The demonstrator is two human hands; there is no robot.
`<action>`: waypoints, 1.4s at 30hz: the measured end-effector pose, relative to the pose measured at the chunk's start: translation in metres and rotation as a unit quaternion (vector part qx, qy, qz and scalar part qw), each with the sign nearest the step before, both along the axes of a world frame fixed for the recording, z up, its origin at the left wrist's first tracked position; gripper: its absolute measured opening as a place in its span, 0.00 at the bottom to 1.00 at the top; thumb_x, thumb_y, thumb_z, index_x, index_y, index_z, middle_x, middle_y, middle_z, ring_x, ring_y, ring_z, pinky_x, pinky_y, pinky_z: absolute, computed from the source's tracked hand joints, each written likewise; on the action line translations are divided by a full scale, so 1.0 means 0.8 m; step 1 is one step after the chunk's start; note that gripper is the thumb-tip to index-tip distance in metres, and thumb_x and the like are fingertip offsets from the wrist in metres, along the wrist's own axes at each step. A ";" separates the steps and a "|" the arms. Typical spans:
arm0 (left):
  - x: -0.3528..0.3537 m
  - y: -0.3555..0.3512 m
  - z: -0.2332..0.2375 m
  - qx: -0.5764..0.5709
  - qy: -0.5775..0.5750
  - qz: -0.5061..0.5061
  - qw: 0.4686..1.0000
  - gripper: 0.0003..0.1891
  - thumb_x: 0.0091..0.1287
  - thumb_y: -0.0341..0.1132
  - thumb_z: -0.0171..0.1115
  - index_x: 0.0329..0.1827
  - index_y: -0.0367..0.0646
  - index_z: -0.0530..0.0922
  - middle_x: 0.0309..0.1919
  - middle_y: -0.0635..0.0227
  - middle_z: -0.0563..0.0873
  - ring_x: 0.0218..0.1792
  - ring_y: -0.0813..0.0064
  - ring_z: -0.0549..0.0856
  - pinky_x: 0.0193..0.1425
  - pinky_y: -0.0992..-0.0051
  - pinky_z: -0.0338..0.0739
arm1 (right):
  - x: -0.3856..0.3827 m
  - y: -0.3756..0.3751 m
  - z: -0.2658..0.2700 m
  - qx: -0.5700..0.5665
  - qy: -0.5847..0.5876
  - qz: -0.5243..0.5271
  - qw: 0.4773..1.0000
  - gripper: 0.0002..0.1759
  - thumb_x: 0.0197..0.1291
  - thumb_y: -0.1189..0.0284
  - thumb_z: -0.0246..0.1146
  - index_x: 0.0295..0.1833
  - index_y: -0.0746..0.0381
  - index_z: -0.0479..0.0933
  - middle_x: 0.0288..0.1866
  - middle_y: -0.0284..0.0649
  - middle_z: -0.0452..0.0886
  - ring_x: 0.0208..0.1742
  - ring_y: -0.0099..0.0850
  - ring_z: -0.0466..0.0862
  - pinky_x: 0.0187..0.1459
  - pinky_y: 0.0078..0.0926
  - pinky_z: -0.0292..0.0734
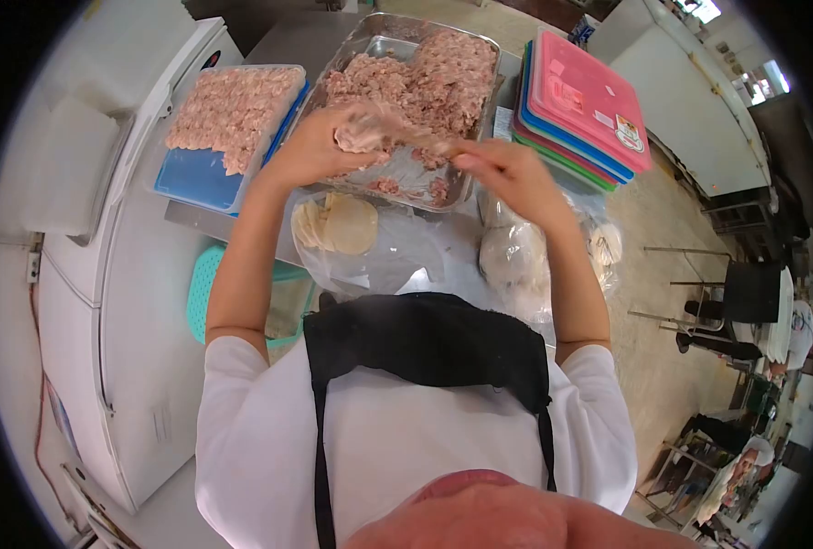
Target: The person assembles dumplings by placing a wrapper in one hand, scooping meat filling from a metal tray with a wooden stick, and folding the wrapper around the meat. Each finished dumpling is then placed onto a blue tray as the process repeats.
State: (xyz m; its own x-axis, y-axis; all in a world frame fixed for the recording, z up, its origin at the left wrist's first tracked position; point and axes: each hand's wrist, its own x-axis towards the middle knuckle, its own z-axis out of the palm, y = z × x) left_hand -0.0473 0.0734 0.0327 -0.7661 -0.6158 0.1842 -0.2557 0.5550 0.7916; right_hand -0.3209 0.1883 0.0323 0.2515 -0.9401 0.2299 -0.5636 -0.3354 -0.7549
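Left hand cupped round a pale, rounded, mince-filled dough wrapper, upper centre; right hand pinches a slim, blurred tan tool. Wrapper likely soft, light, tearable: cradle underneath.

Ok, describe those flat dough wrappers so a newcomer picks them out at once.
Find the metal tray of ground meat. Just off its near edge, toward the left, pale dough wrappers lie overlapped, with clear plastic to their right. Their flat round discs set them apart from the bulky plastic bag farther right.
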 end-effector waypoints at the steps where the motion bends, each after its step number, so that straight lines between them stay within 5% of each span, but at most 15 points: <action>1: 0.000 -0.005 -0.001 0.014 -0.024 -0.043 0.999 0.34 0.51 0.38 0.76 0.63 0.45 0.75 0.61 0.54 0.77 0.62 0.61 0.77 0.64 0.66 0.71 | 0.015 0.002 -0.002 -0.026 0.032 0.016 0.999 0.17 0.67 0.63 0.61 0.54 0.63 0.80 0.45 0.48 0.85 0.47 0.41 0.85 0.48 0.28 0.77; 2: 0.002 -0.006 -0.003 -0.021 -0.035 -0.049 0.998 0.32 0.51 0.39 0.76 0.60 0.44 0.76 0.59 0.54 0.79 0.59 0.61 0.78 0.63 0.66 0.72 | 0.025 0.002 -0.014 -0.006 0.002 0.026 1.000 0.17 0.66 0.65 0.62 0.54 0.63 0.80 0.44 0.45 0.85 0.42 0.35 0.84 0.44 0.27 0.76; 4: 0.011 -0.011 -0.006 -0.093 -0.057 -0.056 0.992 0.28 0.52 0.41 0.76 0.55 0.41 0.78 0.53 0.55 0.82 0.55 0.62 0.80 0.60 0.67 0.73 | 0.019 -0.004 0.000 -0.040 0.077 0.016 0.996 0.16 0.65 0.64 0.63 0.53 0.61 0.81 0.42 0.45 0.84 0.40 0.38 0.84 0.42 0.29 0.77; 8: 0.036 -0.025 -0.046 -0.015 -0.003 0.041 0.999 0.24 0.54 0.37 0.74 0.53 0.39 0.79 0.48 0.65 0.84 0.51 0.72 0.80 0.58 0.73 0.72 | 0.059 0.025 0.052 -0.089 0.253 -0.120 0.956 0.15 0.63 0.63 0.63 0.52 0.58 0.82 0.38 0.44 0.83 0.37 0.41 0.83 0.39 0.32 0.76; 11: 0.051 -0.015 -0.014 0.004 0.025 -0.010 1.000 0.23 0.56 0.38 0.73 0.53 0.39 0.79 0.50 0.65 0.84 0.51 0.72 0.80 0.59 0.73 0.72 | 0.084 0.015 0.027 -0.143 0.214 -0.091 0.962 0.13 0.63 0.65 0.63 0.51 0.57 0.82 0.34 0.43 0.82 0.35 0.39 0.82 0.38 0.32 0.76; 16: 0.104 -0.006 0.012 0.062 0.075 -0.053 0.994 0.24 0.53 0.39 0.76 0.50 0.38 0.80 0.48 0.64 0.84 0.52 0.73 0.80 0.60 0.73 0.72 | 0.107 0.012 0.090 -0.095 0.158 -0.056 0.981 0.13 0.63 0.64 0.63 0.48 0.58 0.82 0.38 0.42 0.84 0.39 0.42 0.83 0.39 0.34 0.76; 22: 0.183 -0.016 0.024 -0.020 -0.015 -0.013 1.000 0.27 0.52 0.40 0.77 0.52 0.37 0.78 0.47 0.62 0.84 0.52 0.73 0.80 0.59 0.70 0.72 | 0.200 -0.015 0.059 -0.156 0.191 -0.011 0.969 0.13 0.63 0.62 0.63 0.49 0.57 0.82 0.36 0.43 0.83 0.38 0.43 0.82 0.39 0.36 0.77; 25: 0.229 -0.027 0.021 0.202 -0.028 0.043 0.978 0.31 0.51 0.42 0.77 0.55 0.36 0.76 0.47 0.60 0.84 0.52 0.70 0.80 0.58 0.69 0.73 | 0.217 -0.008 0.075 -0.120 0.215 -0.101 0.964 0.13 0.62 0.63 0.63 0.50 0.56 0.82 0.39 0.43 0.83 0.38 0.43 0.82 0.38 0.34 0.77; 28: 0.285 -0.059 -0.004 0.013 0.006 0.034 0.999 0.34 0.51 0.42 0.77 0.59 0.36 0.75 0.48 0.58 0.83 0.53 0.65 0.80 0.57 0.68 0.74 | 0.223 0.003 0.057 -0.071 0.084 -0.140 0.984 0.15 0.64 0.66 0.64 0.54 0.61 0.81 0.35 0.37 0.83 0.32 0.29 0.80 0.35 0.25 0.74; 32: 0.352 -0.102 -0.060 -0.020 -0.074 0.145 0.986 0.31 0.51 0.42 0.74 0.59 0.40 0.75 0.48 0.53 0.82 0.52 0.60 0.81 0.58 0.67 0.73 | 0.212 0.024 -0.004 -0.065 -0.017 -0.205 0.977 0.17 0.66 0.67 0.63 0.55 0.67 0.79 0.30 0.29 0.79 0.29 0.17 0.73 0.30 0.17 0.69; 35: 0.367 -0.119 -0.095 -0.083 -0.125 0.151 0.977 0.31 0.51 0.39 0.72 0.60 0.41 0.75 0.47 0.51 0.82 0.53 0.54 0.80 0.60 0.65 0.73 | 0.207 0.056 -0.031 0.094 -0.102 -0.310 0.941 0.16 0.67 0.66 0.63 0.55 0.65 0.81 0.27 0.27 0.76 0.23 0.14 0.69 0.25 0.13 0.63; 37: 0.361 -0.125 -0.111 -0.152 -0.106 0.145 0.972 0.31 0.52 0.37 0.71 0.61 0.41 0.74 0.46 0.50 0.82 0.52 0.51 0.80 0.60 0.64 0.73 | 0.202 0.075 -0.054 0.112 -0.145 -0.334 0.925 0.16 0.67 0.66 0.63 0.55 0.63 0.81 0.25 0.26 0.74 0.21 0.12 0.66 0.23 0.12 0.60; 42: 0.317 -0.116 -0.111 -0.120 -0.082 0.167 0.975 0.35 0.55 0.35 0.69 0.67 0.40 0.67 0.53 0.45 0.80 0.56 0.50 0.79 0.62 0.62 0.72 | 0.197 0.098 -0.072 0.110 -0.175 -0.361 0.910 0.17 0.67 0.64 0.62 0.56 0.61 0.81 0.23 0.25 0.72 0.19 0.12 0.65 0.21 0.12 0.58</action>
State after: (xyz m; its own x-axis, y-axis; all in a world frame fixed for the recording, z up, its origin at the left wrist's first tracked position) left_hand 0.2065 -0.0191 -0.0563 -0.5618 -0.7899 0.2458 -0.5656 0.5835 0.5828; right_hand -0.1631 0.2669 -0.0252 -0.5012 -0.8646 -0.0362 -0.2899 0.2072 -0.9343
